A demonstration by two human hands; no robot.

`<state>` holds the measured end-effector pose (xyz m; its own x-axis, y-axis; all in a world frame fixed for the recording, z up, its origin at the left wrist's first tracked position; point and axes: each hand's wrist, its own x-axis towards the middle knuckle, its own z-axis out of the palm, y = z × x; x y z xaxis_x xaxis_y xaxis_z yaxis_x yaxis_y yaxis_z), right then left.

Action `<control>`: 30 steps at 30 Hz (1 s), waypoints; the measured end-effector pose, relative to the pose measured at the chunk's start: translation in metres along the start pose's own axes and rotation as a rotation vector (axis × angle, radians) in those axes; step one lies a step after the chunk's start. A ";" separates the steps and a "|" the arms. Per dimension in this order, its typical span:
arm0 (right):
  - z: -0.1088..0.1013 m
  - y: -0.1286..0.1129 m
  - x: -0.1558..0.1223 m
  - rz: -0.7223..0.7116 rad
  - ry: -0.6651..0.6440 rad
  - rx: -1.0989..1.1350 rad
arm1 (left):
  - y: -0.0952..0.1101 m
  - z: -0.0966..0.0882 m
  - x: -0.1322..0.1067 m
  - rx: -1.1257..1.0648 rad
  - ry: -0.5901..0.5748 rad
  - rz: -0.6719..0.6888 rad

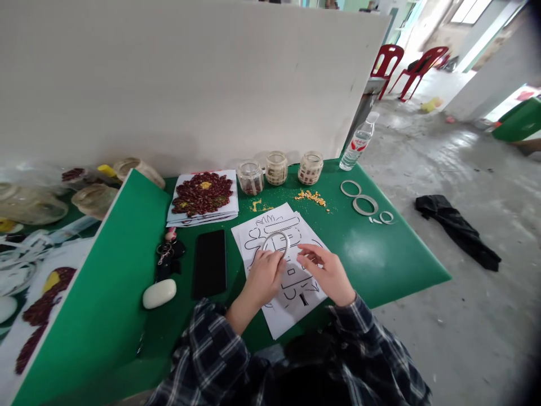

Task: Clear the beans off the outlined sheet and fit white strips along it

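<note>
My left hand (265, 276) is closed on a thin white ring (275, 240), which stands tilted over a white sheet with a black line drawing (262, 228) on the green table (380, 259). Beside it, my right hand (325, 270) hovers over the same sheet with its fingers curled and pinched near the ring's lower edge; what it holds, if anything, is too small to make out.
A black phone (210, 263), keys (168, 256) and a white oval case (159, 294) lie to the left. Behind are a finished bean picture (203, 194), three jars (276, 167), spilled yellow grains (311, 197), more rings (364, 204) and a water bottle (358, 144). A green divider (101, 282) stands left.
</note>
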<state>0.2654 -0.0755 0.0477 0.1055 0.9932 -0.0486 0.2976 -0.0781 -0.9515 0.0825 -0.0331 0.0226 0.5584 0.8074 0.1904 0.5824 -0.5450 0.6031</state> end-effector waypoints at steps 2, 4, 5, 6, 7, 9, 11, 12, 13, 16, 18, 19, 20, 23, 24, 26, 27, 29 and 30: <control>0.010 -0.001 0.002 -0.005 0.014 -0.016 | 0.000 0.000 0.000 0.015 -0.008 0.044; 0.016 0.001 0.005 0.010 0.025 -0.014 | 0.001 -0.002 -0.001 0.032 -0.017 0.060; 0.018 0.002 0.007 0.018 0.026 -0.006 | 0.002 -0.002 -0.001 0.039 -0.021 0.064; 0.019 0.004 0.007 0.025 0.028 0.003 | 0.002 -0.003 -0.001 0.047 -0.027 0.067; 0.020 0.005 0.008 0.030 0.029 0.012 | 0.003 -0.004 -0.001 0.057 -0.033 0.069; 0.020 0.006 0.007 0.027 0.031 0.021 | 0.004 -0.005 -0.001 0.089 -0.038 0.070; 0.020 0.006 0.006 0.009 0.038 0.019 | 0.004 -0.006 0.000 0.133 -0.034 0.062; 0.020 0.006 0.005 -0.002 0.049 0.013 | 0.003 -0.007 0.001 0.150 -0.029 0.056; 0.020 0.007 0.004 -0.010 0.065 0.005 | 0.003 -0.008 0.001 0.160 -0.025 0.048; 0.018 0.013 0.003 -0.016 0.126 -0.001 | 0.001 -0.011 0.002 0.168 -0.017 0.022; 0.015 0.020 0.004 -0.009 0.155 0.007 | 0.000 -0.013 0.002 0.190 -0.006 0.012; 0.013 0.024 0.004 -0.002 0.170 0.009 | 0.000 -0.014 0.002 0.211 0.001 0.008; 0.011 0.028 0.005 0.010 0.188 0.009 | -0.001 -0.015 0.002 0.239 0.008 0.003; 0.003 0.039 0.006 0.052 0.243 -0.016 | -0.001 -0.016 -0.001 0.339 0.032 -0.027; 0.001 0.043 0.007 0.063 0.249 -0.035 | -0.001 -0.017 -0.001 0.375 0.039 -0.039; -0.003 0.049 0.007 0.075 0.240 -0.100 | 0.000 -0.016 -0.003 0.434 0.037 -0.061; -0.005 0.051 0.007 0.080 0.230 -0.141 | 0.001 -0.016 -0.005 0.456 0.024 -0.070; -0.005 0.055 0.006 0.089 0.215 -0.227 | 0.003 -0.013 -0.007 0.492 -0.018 -0.085; -0.004 0.056 0.006 0.090 0.210 -0.267 | 0.003 -0.011 -0.008 0.507 -0.046 -0.092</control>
<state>0.2868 -0.0742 -0.0047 0.3273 0.9441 -0.0384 0.5130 -0.2117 -0.8319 0.0736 -0.0393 0.0314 0.5100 0.8528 0.1126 0.8372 -0.5222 0.1626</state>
